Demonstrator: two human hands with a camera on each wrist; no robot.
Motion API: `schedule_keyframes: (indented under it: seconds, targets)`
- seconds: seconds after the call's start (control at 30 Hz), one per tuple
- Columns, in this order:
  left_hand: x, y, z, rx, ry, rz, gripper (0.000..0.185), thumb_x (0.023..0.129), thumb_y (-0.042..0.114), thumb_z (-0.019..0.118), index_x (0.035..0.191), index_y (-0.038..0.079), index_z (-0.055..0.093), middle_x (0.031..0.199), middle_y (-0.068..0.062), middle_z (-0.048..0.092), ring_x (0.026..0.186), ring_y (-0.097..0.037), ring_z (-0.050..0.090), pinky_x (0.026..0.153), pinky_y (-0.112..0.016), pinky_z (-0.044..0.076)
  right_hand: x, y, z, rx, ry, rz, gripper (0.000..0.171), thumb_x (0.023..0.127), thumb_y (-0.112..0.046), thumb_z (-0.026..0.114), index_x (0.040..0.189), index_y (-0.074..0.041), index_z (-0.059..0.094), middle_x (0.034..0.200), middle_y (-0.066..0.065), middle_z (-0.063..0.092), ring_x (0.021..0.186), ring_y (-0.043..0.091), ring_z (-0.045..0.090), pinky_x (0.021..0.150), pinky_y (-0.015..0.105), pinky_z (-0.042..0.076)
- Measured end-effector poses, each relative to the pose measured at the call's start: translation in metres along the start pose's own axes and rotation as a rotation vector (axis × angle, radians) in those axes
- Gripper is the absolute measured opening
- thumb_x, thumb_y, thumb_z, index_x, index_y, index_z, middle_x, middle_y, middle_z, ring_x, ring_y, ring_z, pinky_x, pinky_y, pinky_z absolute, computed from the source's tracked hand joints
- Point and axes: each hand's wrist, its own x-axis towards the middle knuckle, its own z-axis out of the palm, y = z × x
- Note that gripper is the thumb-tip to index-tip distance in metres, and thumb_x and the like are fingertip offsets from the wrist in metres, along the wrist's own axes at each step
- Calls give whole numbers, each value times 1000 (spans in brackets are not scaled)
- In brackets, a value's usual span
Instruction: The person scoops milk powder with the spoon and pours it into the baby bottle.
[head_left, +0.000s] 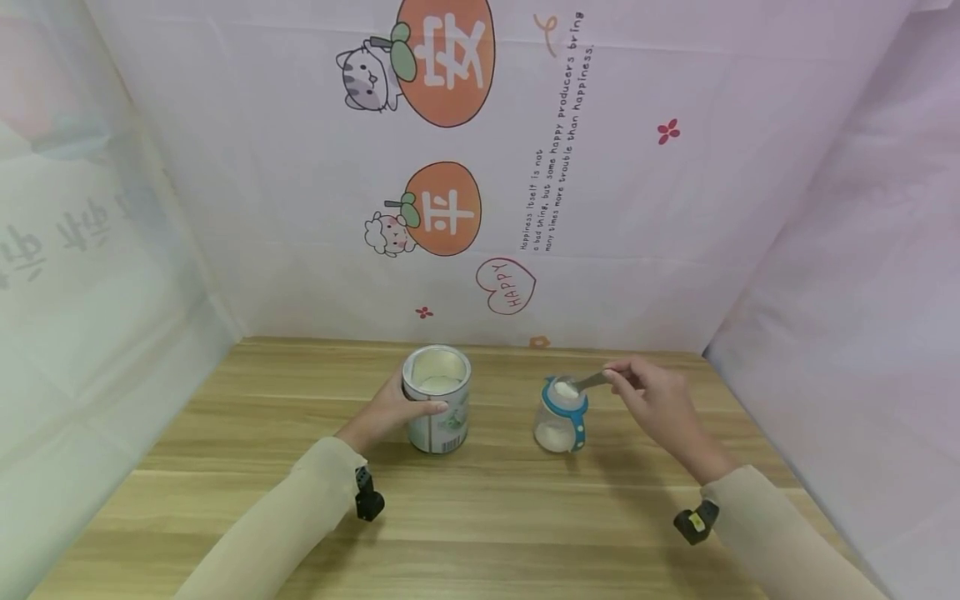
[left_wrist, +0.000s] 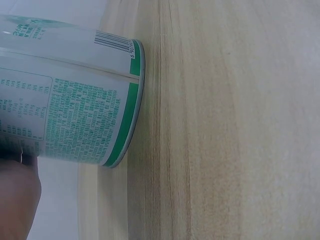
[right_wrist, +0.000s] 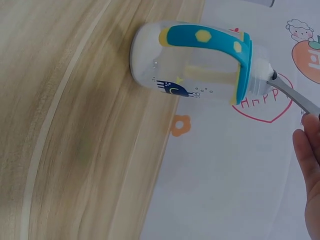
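Note:
My left hand [head_left: 388,415] grips the side of an open milk powder can [head_left: 450,421], thumb across its front. Pale powder shows inside the upright can; its green-printed label [left_wrist: 80,107] faces the left wrist camera. To the right, my right hand [head_left: 660,407] pinches the handle of a metal spoon [head_left: 594,380]. The spoon's bowl, with white powder [head_left: 566,389] at it, is at the mouth of a clear baby bottle [head_left: 555,422]. That bottle stands uncapped, with a blue handle ring [right_wrist: 243,70] round its neck and whitish contents low inside.
Both things stand on a wood-grain table [head_left: 480,525]. A white printed sheet [head_left: 630,275] rises behind the table, and pale sheets hang at both sides. Each wrist carries a small black camera [head_left: 367,496].

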Motion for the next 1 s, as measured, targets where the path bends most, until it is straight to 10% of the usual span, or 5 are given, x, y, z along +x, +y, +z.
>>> schedule_keyframes:
  seconds: [0.33, 0.6, 1.0]
  targets:
    - [1, -3, 0, -10, 4, -14, 94, 78, 31, 88, 152, 30, 29, 146, -6, 47, 138, -32, 40, 112, -61, 27, -4, -3, 0, -32, 11, -168, 22, 80, 5, 79, 98, -3, 70, 80, 0, 70, 65, 10, 63, 52, 21, 50]
    - [2, -4, -1, 12, 1, -7, 96, 78, 31, 88, 153, 30, 29, 146, -6, 46, 138, -32, 40, 112, -60, 27, -8, 0, 1, -42, 3, -246, 24, 103, -25, 60, 100, -3, 69, 86, 1, 70, 73, 12, 66, 58, 29, 54]
    - [2, -4, 0, 3, 8, 1, 95, 78, 29, 89, 153, 30, 29, 145, -5, 47, 137, -31, 41, 112, -59, 28, -7, -4, 3, -67, 60, -370, 37, 107, -31, 50, 101, -1, 72, 92, 4, 72, 81, 16, 68, 68, 29, 56]
